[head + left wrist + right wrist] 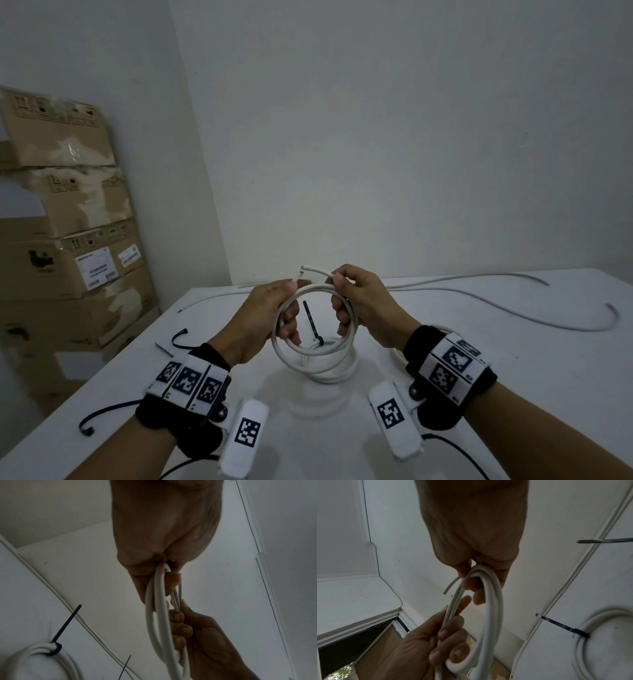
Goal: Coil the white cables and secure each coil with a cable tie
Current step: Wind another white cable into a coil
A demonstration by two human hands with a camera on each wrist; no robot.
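Both hands hold a coil of white cable (279, 330) upright above the white table (496, 383). My left hand (270, 308) grips the coil's left side, fingers curled through the loops. My right hand (363, 301) grips the right side, and its thumb and forefinger pinch the strands at the top. The cable's short free end (317, 269) sticks out to the left above the hands. No tie shows on this coil (154, 615) (494, 608). Below it a second white coil (334, 377) lies on the table, bound by a black cable tie (310, 320) whose tail points up.
A long loose white cable (496, 291) snakes across the back and right of the table. Loose black cable ties (178, 337) (102, 413) lie near the table's left edge. Stacked cardboard boxes (68, 240) stand at the left by the wall.
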